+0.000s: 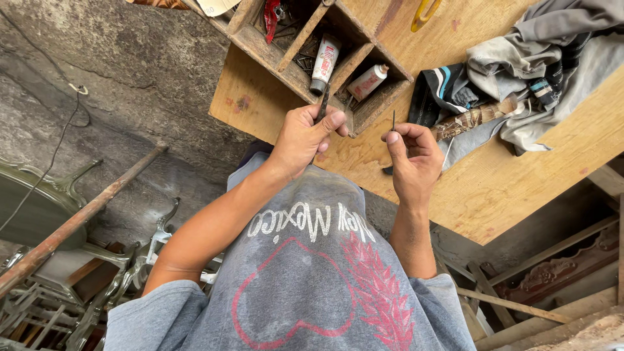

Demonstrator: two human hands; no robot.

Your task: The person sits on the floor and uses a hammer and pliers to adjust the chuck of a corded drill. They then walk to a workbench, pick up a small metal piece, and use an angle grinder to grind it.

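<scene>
Grey shirt (305,279) lies nearest. 1 dark rod (322,103) is gripped in the left hand (302,140); 1 thin nail (393,121) is pinched by the right hand (411,159). Both should be steadied over the table (520,175).

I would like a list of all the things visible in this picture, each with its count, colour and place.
wooden tray: one, brown, top centre on the board
tubes: two, white, in the tray compartments
plywood board: one, light brown, right side
clothes: one pile, grey, top right on the board
rusty pipe: one, brown, left, slanted
metal chairs: several, silver, bottom left
thin nail: one, dark, pinched in the right hand
dark tool: one, gripped in the left hand
left hand: one, centre
right hand: one, centre right
</scene>
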